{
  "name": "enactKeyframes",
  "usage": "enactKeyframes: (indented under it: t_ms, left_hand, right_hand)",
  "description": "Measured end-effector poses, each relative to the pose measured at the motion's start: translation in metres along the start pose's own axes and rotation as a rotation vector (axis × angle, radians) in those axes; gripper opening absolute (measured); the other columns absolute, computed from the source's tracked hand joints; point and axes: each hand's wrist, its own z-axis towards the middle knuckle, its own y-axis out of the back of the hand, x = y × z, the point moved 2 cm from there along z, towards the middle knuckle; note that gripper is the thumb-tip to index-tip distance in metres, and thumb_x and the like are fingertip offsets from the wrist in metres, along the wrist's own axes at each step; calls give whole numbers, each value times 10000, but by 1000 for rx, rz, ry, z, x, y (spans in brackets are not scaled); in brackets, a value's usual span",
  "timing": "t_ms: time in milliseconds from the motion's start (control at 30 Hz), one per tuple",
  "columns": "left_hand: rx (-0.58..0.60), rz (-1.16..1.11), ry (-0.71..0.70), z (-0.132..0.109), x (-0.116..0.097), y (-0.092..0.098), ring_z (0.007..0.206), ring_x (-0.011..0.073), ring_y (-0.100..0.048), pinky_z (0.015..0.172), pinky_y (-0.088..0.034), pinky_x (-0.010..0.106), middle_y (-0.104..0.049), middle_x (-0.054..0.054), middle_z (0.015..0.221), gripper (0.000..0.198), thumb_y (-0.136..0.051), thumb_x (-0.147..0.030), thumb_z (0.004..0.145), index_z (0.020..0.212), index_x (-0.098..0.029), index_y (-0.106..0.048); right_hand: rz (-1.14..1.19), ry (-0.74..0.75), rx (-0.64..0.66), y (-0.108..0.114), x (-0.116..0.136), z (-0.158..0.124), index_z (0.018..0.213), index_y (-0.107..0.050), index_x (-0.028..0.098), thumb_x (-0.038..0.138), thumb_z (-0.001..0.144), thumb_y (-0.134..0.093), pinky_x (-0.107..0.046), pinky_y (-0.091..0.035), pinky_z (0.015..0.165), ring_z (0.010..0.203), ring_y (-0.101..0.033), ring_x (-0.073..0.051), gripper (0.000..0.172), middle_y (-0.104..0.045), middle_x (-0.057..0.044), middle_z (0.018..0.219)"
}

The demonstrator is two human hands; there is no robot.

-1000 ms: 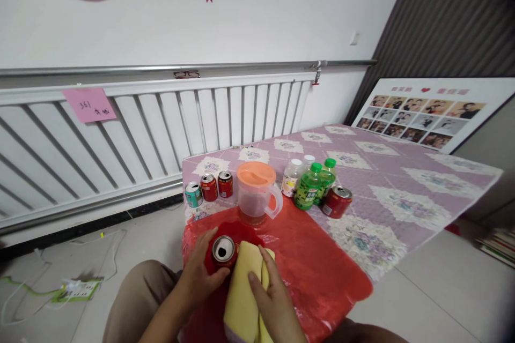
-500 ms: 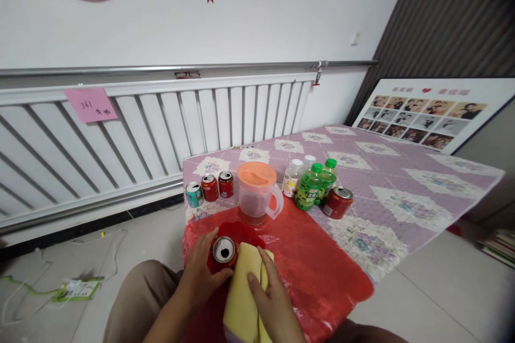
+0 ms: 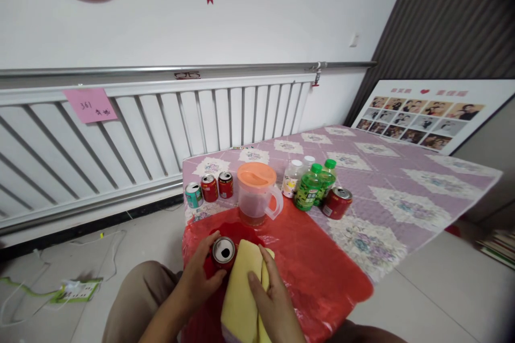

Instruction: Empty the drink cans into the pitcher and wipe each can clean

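- The left hand (image 3: 201,273) is curled around an opened red drink can (image 3: 223,253), fingers along its left side, thumb at its near side.
- The can stands roughly upright at the near left of the table, its long axis close to vertical, its top with the dark drinking hole facing up.
- A red scalloped dish (image 3: 241,230) shows around it; whether the base touches the dish is hidden.
- The right hand (image 3: 273,295) grips a folded yellow towel (image 3: 241,289), thumb on top, fingers along the right edge.
- The towel's long axis runs near to far, its far end leaning slightly right, just beside the can.
- Beyond the dish stands a lidded plastic jug (image 3: 254,195), handle pointing right.
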Motion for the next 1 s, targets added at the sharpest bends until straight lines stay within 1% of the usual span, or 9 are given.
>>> enactKeyframes:
  t_ms: [100,200,333,433,567,633,767,867,1000]
  left_hand:
    - [-53,67,-16,0,1,-2,1245,317,-517,1061,-412,532,-537,121,1336,743,-687,-135,663,1354,-237,-432]
    - [-75,123,-11,0,-1,-2,1228,319,-523,1048,-420,543,-534,119,1320,755,-712,-160,660,1351,-245,-421]
    - [-35,82,-20,-1,-2,1,1297,316,-464,1091,-375,548,-473,126,1398,783,-660,-113,673,1390,-244,-374]
    - [14,-3,-15,-1,-1,3,1341,301,-427,1119,-351,531,-439,123,1451,821,-581,-59,664,1426,-235,-331]
    - [33,-32,5,1,1,2,1317,282,-464,1118,-364,513,-485,112,1420,785,-568,-72,683,1420,-238,-349]
    - [15,-4,-3,1,0,1,1302,284,-476,1108,-374,515,-505,109,1392,747,-597,-96,697,1398,-242,-382]
    - [-39,75,-6,1,-3,0,1268,297,-493,1074,-405,513,-513,105,1358,729,-674,-140,692,1366,-255,-422]
    - [-80,125,-11,1,-5,-1,1241,306,-507,1055,-414,523,-530,105,1322,732,-694,-152,680,1355,-252,-430]
    - [-70,145,-39,1,-7,-1,1276,311,-476,1077,-388,528,-506,111,1356,745,-676,-136,673,1363,-250,-418]
  right_hand:
    - [-46,12,-3,0,-4,2,1397,-444,187,419,828,-569,-420,-325,1143,1372,-404,-245,627,-467,-104,1468]
    - [-70,23,-1,0,-7,4,1392,-450,170,404,824,-572,-437,-321,1144,1373,-402,-253,626,-459,-119,1472]
    - [-58,30,-7,1,-7,3,1406,-438,182,421,831,-568,-420,-332,1139,1389,-376,-245,636,-446,-109,1483]
    - [-4,37,-36,1,-6,1,1407,-447,224,432,831,-580,-410,-364,1121,1358,-426,-243,626,-483,-86,1458]
    - [43,64,-68,1,-2,-1,1386,-478,257,425,814,-611,-392,-423,1076,1300,-498,-246,612,-565,-73,1384]
    - [29,52,-48,0,-1,0,1393,-466,248,428,820,-597,-394,-419,1079,1303,-495,-244,614,-551,-74,1398]
    - [-47,20,-2,-1,-3,3,1395,-451,198,427,825,-567,-418,-358,1123,1356,-429,-248,624,-480,-97,1458]
    - [-76,32,2,-1,-5,5,1372,-474,182,413,811,-577,-429,-347,1128,1357,-426,-258,616,-494,-114,1445]
    - [-82,36,12,0,-5,5,1395,-439,179,430,831,-552,-441,-342,1129,1358,-423,-262,628,-467,-121,1464]
